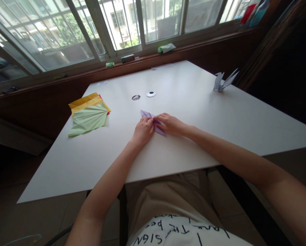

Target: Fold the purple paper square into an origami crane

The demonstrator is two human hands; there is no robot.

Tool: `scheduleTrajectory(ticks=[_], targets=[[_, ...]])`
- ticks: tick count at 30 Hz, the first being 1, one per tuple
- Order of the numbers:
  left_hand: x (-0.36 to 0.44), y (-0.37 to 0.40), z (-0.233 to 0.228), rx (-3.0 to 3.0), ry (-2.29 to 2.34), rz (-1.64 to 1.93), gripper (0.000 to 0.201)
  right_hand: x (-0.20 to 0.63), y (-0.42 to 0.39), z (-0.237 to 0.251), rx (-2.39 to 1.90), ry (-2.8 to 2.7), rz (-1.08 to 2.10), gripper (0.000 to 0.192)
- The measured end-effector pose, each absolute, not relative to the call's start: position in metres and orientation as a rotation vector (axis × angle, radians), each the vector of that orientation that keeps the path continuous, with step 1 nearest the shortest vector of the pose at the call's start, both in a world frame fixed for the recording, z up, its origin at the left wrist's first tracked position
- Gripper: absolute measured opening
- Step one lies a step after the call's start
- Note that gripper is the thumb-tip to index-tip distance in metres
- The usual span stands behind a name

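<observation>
A folded purple paper lies flat on the white table, shaped as a long narrow point. My left hand presses on its middle with curled fingers. My right hand rests on the paper's right half, fingers flat and pinching an edge beside the left hand. Most of the paper is hidden under both hands; only its left tip and a lower right sliver show.
A creased pale green sheet lies on yellow and red sheets at the table's left. Two small round objects sit beyond the hands. A finished grey paper crane stands at the far right. Windows run behind the table.
</observation>
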State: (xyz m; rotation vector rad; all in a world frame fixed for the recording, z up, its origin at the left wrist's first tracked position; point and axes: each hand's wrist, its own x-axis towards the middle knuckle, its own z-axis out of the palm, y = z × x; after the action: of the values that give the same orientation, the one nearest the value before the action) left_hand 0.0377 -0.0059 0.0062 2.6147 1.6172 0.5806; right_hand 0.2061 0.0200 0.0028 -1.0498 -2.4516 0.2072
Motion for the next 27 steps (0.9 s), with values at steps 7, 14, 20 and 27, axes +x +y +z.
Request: scheduleTrajectory(ticks=[7, 14, 20, 27], targets=[[0.0376, -0.0065, 0.0063, 2.616, 1.615, 0.572, 0.030, 0.2059, 0.0197, 0.0030, -1.055, -2.453, 0.200, 0.029], [0.0380, -0.0053, 0.0046, 2.628, 1.610, 0.579, 0.030, 0.2063, 0.0210, 0.0022, -1.033, -2.454, 0.191, 0.026], [0.0377, -0.0055, 0.0047, 2.616, 1.607, 0.583, 0.030, 0.2064, 0.0211, 0.0021, -1.030, -2.449, 0.187, 0.026], [0.0379, -0.0052, 0.0053, 2.611, 1.613, 0.574, 0.030, 0.2065, 0.0199, 0.0023, -1.045, -2.451, 0.198, 0.027]])
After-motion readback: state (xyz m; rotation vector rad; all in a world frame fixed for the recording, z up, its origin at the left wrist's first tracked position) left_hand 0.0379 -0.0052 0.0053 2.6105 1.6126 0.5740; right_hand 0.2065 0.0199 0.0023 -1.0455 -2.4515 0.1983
